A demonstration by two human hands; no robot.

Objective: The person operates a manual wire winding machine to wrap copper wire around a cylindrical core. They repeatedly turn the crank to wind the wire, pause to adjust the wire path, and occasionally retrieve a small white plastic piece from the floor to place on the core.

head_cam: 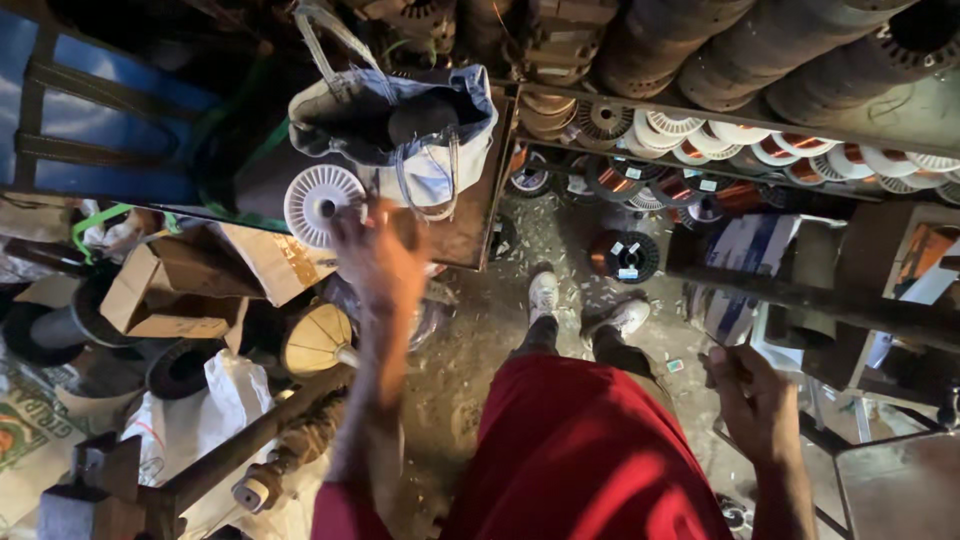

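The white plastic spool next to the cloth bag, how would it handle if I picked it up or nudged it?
The white spool, just beyond the left hand, looks empty, so probably light. Its round flange suggests it could roll if tipped on edge. The thin ribbed plastic may crack if squeezed hard.

Left hand outstretched, right hand lowered.

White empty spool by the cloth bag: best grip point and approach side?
Probably the rim. The white spool stands on edge on the shelf, its flat flange face turned toward the camera, with the cloth bag close on its right. Come from the front and pinch the upper or left rim, thumb on the face. The left hand is already beside it, though motion-blurred; the right hand is far off.
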